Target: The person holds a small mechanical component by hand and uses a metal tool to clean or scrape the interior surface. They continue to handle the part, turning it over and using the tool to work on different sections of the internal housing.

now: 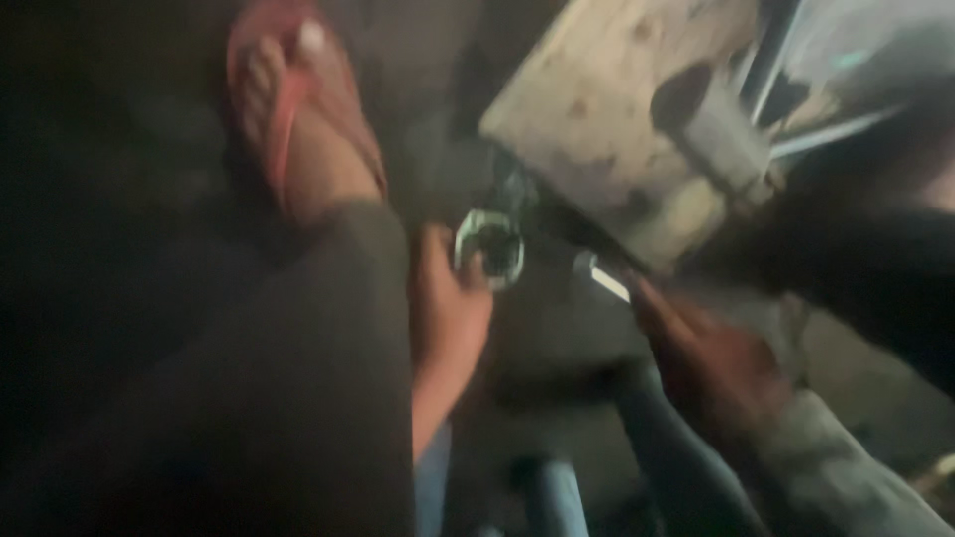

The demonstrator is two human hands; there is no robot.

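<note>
The picture is dark and blurred. My left hand [450, 310] reaches up along my dark-trousered leg, and its fingers close on a small round metal ring [489, 247] with a dark centre. My right hand [708, 360], in a grey sleeve, comes in from the lower right. Its fingertips pinch a thin shiny metal tool [603, 278] just right of the ring. The ring and the tool sit under the lower edge of a pale, stained flat board [597, 109] that slants across the upper right.
A foot in a red flip-flop [298, 109] rests at the upper left on dark ground. A grey cylinder [718, 131] stands against the board. Pale metal bars [796, 60] cross the top right corner. A bluish tube [553, 497] lies at the bottom.
</note>
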